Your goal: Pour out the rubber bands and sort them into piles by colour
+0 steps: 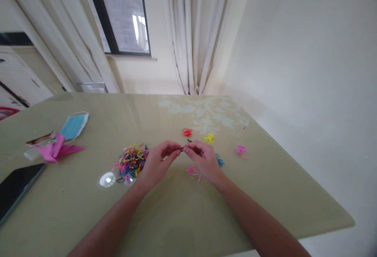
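My left hand (160, 160) and my right hand (204, 158) meet over the middle of the table, fingertips pinched together on a small dark rubber band (182, 149). Beside my left hand lies a mixed heap of coloured rubber bands (132, 162), partly hidden by that hand. Around my right hand are small single-colour piles: red bands (187, 132), yellow bands (209, 138), pink bands (193, 171) and blue bands (219, 160), the blue ones partly covered by the hand. A bit of black band (189, 140) shows just behind the right fingers.
On the left of the table (165, 225) are a black phone (19, 186), a pink folded paper shape (57, 149) and a blue face mask (74, 126). A shiny clear round object (107, 179) sits near the heap. Farther right lies a pink curled strip (241, 150). A wall borders the right edge.
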A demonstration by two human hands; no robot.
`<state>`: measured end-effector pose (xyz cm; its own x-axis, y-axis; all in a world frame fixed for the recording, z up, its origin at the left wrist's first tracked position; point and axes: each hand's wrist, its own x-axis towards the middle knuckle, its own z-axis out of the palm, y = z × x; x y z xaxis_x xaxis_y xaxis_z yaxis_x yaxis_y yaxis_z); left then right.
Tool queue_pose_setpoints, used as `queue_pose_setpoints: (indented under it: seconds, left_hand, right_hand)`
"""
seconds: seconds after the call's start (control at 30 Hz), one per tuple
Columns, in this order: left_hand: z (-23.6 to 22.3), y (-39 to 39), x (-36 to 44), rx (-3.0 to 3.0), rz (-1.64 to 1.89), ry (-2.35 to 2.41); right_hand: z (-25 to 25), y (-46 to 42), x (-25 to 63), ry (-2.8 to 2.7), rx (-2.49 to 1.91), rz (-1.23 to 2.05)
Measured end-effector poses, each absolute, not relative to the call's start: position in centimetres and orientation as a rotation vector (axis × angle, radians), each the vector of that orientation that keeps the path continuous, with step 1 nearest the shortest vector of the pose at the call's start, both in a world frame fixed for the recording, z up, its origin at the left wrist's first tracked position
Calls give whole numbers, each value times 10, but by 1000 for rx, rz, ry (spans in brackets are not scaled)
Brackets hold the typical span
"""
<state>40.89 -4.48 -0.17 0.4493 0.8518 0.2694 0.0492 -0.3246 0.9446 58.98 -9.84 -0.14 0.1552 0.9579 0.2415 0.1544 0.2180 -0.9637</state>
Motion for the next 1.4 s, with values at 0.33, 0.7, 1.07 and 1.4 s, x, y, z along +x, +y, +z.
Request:
queue_pose_setpoints:
  seconds: [0.33, 0.7, 1.07, 1.4]
  left_hand:
    - [2, -45, 409, 1544, 1058, 745]
    - [4, -50, 410, 1288, 1024, 595]
    - [11, -59, 407, 1080, 847, 435]
    - [19, -54, 408, 1399, 949, 669]
  right_hand:
    - [-5, -96, 587, -945, -890, 1381]
    - [4, -103, 584, -712, -795, 1611]
    - [9, -112, 573, -752, -690, 1692]
    - [8, -109, 582, -755, -787, 1557]
